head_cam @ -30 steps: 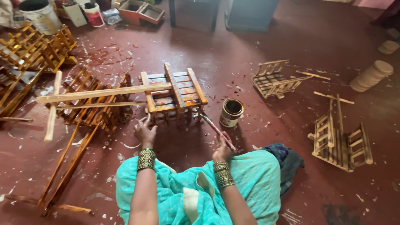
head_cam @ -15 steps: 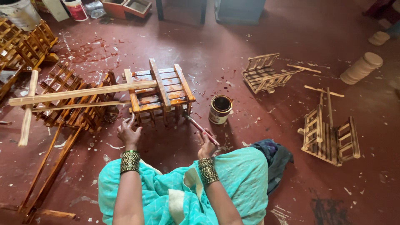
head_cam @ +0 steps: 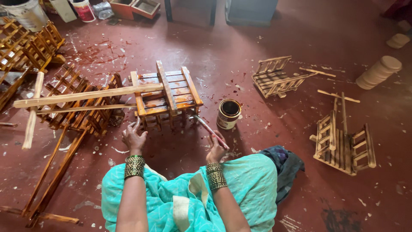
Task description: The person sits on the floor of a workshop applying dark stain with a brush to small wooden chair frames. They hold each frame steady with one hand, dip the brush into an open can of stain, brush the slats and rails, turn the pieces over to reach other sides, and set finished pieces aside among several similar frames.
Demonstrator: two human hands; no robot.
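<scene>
A small slatted wooden rack (head_cam: 166,95) sits on the red floor (head_cam: 240,51) just in front of the seated person's knees. The right hand (head_cam: 216,149) has its fingers closed round a brush (head_cam: 209,128), whose tip touches the rack's near right corner. The left hand (head_cam: 133,138) rests loosely curled at the rack's near left leg, touching it; it grips nothing I can see. A tin (head_cam: 229,113) stands just right of the rack. More racks (head_cam: 277,77) lie farther right.

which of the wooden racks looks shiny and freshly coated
The wooden rack directly before the hands, beside the open tin; its slats gleam orange-brown, while the others look dull and pale.
</scene>
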